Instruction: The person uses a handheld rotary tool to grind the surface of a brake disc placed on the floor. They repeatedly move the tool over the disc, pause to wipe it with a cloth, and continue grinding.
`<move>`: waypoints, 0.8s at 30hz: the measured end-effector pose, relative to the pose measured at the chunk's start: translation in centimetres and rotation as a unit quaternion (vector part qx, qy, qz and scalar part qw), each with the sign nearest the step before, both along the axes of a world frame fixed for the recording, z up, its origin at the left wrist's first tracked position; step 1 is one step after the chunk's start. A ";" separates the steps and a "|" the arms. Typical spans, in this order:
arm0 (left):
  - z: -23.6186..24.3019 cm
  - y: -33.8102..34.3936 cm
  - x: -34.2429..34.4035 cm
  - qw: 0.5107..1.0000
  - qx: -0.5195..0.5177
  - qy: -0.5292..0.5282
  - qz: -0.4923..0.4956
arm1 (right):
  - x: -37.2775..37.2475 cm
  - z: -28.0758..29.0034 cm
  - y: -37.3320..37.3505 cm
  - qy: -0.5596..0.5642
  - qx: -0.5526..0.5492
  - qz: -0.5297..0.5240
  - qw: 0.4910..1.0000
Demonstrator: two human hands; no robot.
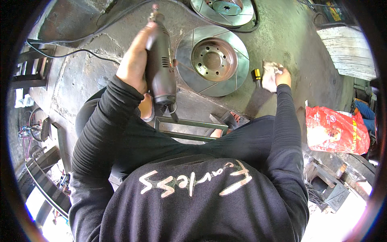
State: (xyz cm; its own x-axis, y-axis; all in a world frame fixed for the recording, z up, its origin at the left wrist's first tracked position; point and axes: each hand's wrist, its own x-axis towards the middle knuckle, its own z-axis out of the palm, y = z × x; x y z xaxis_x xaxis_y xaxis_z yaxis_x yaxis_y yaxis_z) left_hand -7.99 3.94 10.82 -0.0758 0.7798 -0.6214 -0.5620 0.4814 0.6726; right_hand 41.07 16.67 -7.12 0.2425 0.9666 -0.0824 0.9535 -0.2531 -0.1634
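Observation:
My left hand (135, 60) is wrapped round a dark electric die grinder (160, 66), held up with its collet end pointing away from me and its cord end toward my lap. To the right of the grinder a slotted brake disc (185, 52) lies flat on the worktop, its raised hub uppermost. My right hand (284, 76) is closed on a crumpled whitish rag (269, 77) at the right of the disc. Just left of the rag lies a screwdriver with a yellow and black handle (256, 74), its far part in shadow.
A second brake disc (242, 18) lies at the far side, a dark hose (254, 29) curving round it. A black cord (86, 51) runs across the left. On the right are a red bag (336, 130) and a pale layered block (346, 50). A metal frame (189, 123) stands below the worktop edge.

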 end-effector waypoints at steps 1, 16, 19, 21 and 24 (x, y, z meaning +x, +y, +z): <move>0.0 -0.2 -0.1 1.000 -0.013 -0.004 -0.027 | -1.7 0.9 0.4 0.052 0.065 -0.009 0.996; 3.2 -2.9 -2.0 0.999 0.013 0.015 -0.028 | -24.3 2.7 -5.0 -0.169 0.017 0.233 0.957; 3.6 -3.4 -2.6 1.000 0.001 0.001 -0.028 | -24.9 3.0 -5.1 -0.159 0.013 0.211 0.964; 4.2 -3.6 -2.6 0.999 -0.010 -0.037 -0.009 | -25.7 2.3 -5.0 -0.129 0.051 0.192 0.972; 4.6 -3.9 -2.4 0.999 0.005 -0.016 -0.031 | -26.8 1.5 -3.8 -0.059 0.071 0.217 0.972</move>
